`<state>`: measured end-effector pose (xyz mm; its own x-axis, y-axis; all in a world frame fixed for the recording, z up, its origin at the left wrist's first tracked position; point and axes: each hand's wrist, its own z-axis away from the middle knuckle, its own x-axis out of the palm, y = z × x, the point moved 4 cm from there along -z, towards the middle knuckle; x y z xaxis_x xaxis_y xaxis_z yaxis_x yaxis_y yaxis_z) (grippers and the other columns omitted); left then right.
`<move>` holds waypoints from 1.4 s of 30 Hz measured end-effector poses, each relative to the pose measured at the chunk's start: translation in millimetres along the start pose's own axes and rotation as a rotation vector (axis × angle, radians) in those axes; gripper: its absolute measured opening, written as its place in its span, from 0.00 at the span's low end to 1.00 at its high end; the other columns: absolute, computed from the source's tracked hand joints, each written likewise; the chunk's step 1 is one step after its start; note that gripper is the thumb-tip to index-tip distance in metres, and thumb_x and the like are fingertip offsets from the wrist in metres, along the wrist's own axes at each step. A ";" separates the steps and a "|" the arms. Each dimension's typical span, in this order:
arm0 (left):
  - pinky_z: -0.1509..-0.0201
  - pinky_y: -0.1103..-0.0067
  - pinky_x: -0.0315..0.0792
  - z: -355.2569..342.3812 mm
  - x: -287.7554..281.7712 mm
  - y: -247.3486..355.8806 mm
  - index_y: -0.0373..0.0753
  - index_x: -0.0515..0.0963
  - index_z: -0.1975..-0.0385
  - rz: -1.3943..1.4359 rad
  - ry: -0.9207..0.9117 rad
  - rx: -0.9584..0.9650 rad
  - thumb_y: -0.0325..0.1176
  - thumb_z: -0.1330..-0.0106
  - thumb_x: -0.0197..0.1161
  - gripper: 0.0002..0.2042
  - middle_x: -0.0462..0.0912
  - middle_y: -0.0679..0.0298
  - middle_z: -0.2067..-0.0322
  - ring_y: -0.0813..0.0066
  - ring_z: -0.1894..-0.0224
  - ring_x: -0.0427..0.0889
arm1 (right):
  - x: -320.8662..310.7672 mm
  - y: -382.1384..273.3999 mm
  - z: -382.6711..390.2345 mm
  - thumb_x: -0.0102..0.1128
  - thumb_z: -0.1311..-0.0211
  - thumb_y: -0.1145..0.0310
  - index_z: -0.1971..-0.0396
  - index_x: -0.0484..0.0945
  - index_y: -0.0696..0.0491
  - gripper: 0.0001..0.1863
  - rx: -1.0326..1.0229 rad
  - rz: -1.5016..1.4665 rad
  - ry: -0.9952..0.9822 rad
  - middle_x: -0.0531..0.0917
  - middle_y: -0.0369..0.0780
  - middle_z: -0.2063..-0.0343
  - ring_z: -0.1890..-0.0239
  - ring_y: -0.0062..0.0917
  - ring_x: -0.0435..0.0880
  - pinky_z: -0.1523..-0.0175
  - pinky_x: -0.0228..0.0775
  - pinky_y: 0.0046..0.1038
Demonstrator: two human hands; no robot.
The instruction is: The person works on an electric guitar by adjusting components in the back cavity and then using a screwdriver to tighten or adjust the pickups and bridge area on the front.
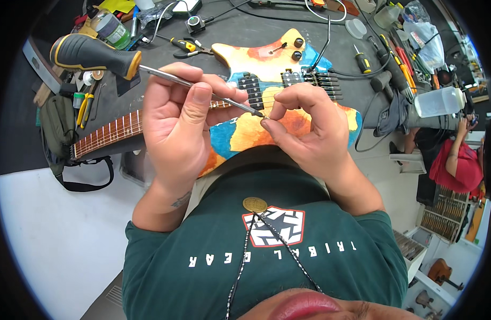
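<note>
My left hand [176, 125] is closed around the shaft of a screwdriver [96, 56], whose thick grey and yellow handle sticks out to the upper left. The shaft slants down to the right, and its tip meets the fingertips of my right hand [312, 130]. Thumb and index finger are pinched there on something too small to name. Both hands are raised over an electric guitar [245, 136] with a blue, orange and cream body. Its fretted neck [109, 133] runs off to the left, partly behind my left hand. Black pickups and a bridge show beyond my fingers.
Yellow and black pliers [189, 47] lie behind the guitar. A small screwdriver [361, 60] and a clear bottle [440, 102] are on the right. A green bag [64, 128] sits by the guitar's head. A person in red [458, 165] is at the far right.
</note>
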<state>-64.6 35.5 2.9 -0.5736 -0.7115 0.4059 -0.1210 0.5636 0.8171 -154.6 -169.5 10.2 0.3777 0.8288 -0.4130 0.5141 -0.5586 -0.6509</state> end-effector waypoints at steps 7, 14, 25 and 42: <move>0.43 0.57 0.97 4.3 0.2 -18.2 0.36 0.72 0.37 0.117 0.038 -0.055 0.33 0.08 0.55 0.10 0.89 0.49 0.50 0.50 0.44 0.95 | 1.0 -0.3 1.8 0.83 0.43 0.79 0.46 0.84 0.53 0.24 0.104 -0.016 0.006 0.91 0.36 0.66 0.62 0.31 0.93 0.53 0.85 0.33; 0.41 0.57 0.96 2.6 2.3 -17.3 0.37 0.72 0.37 0.151 0.062 -0.072 0.34 0.08 0.55 0.10 0.88 0.50 0.52 0.52 0.44 0.94 | -4.3 5.0 1.6 0.82 0.38 0.83 0.39 0.79 0.60 0.28 0.178 -0.076 -0.088 0.88 0.38 0.56 0.57 0.21 0.94 0.51 0.84 0.25; 0.44 0.58 0.97 -3.7 -2.2 -21.5 0.36 0.72 0.37 0.138 0.040 -0.045 0.35 0.07 0.54 0.10 0.88 0.50 0.51 0.53 0.45 0.95 | -1.1 11.5 2.4 0.84 0.40 0.78 0.40 0.80 0.53 0.29 0.201 -0.124 -0.023 0.92 0.36 0.64 0.60 0.26 0.94 0.51 0.85 0.30; 0.41 0.58 0.95 -3.7 -5.6 -18.9 0.39 0.68 0.38 0.000 -0.012 -0.279 0.36 0.06 0.50 0.09 0.90 0.45 0.46 0.49 0.43 0.96 | -0.1 16.4 -3.2 0.83 0.38 0.78 0.41 0.81 0.53 0.26 0.160 -0.087 -0.060 0.93 0.38 0.65 0.60 0.28 0.95 0.53 0.84 0.31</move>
<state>-56.2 27.3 -13.3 -0.5831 -0.7057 0.4024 0.1061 0.4249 0.8990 -143.8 -178.8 1.6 0.2880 0.8769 -0.3849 0.4119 -0.4763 -0.7768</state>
